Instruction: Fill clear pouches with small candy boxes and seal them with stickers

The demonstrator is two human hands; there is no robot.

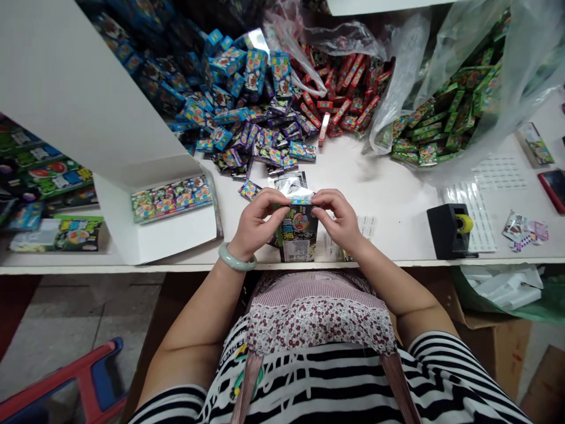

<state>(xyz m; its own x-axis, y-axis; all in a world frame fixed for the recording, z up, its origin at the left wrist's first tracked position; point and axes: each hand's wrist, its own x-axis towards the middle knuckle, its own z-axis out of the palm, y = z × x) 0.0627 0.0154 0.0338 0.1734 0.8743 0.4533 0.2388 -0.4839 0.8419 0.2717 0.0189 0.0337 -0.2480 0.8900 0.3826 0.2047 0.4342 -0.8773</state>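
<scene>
A black printed candy box (300,238) stands near the table's front edge, in front of my body. My left hand (261,222) pinches its upper left corner between thumb and fingers. At the upper right corner, my right hand (339,219) has its thumb and fingers pressed on the same box. Between the two hands the box's top shows a blue-edged flap, with a shiny clear piece just behind it. A small blue packet (249,189) lies beyond my left hand. Purple packets (269,144) are heaped farther back.
An open white carton (159,238) holding a row of small packets is at left. Blue packets (256,70), red packets (348,88) and bagged green packets (450,118) lie at the back. A black tape dispenser (448,232) and label sheets (498,174) sit at right.
</scene>
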